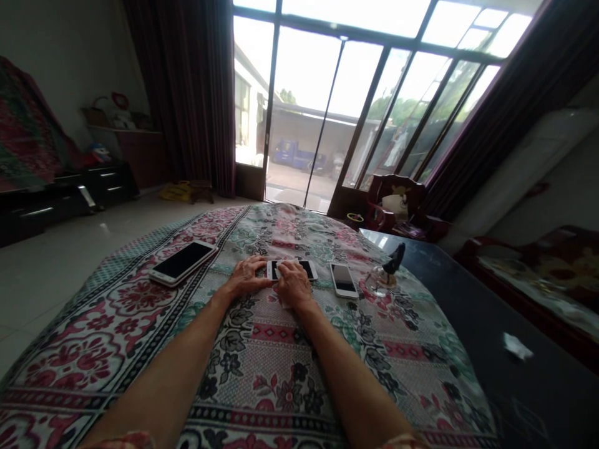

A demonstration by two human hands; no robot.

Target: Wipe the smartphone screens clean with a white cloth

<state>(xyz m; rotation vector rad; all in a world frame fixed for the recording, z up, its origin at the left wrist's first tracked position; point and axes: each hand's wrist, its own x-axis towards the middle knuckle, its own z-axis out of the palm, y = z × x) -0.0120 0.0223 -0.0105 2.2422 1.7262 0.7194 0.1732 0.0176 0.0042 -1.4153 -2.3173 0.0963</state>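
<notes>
A white smartphone [307, 270] with a dark screen lies crosswise on the patterned tablecloth [276, 349], in front of me. My left hand [247, 276] holds its left end between thumb and fingers. My right hand [294, 284] is closed over the middle of the screen, on a white tissue or cloth that shows only in small bits around the fingers. To the right lies a smaller white smartphone [344, 280], apart from my hands. A larger white smartphone [183, 263] rests at the left.
A clear spray bottle [381, 282] with a black nozzle stands right of the phones. Beyond the round table's right edge is a dark tabletop [449, 305] with a crumpled white tissue [517, 347] on it. A wooden chair [397, 202] stands near the glass doors.
</notes>
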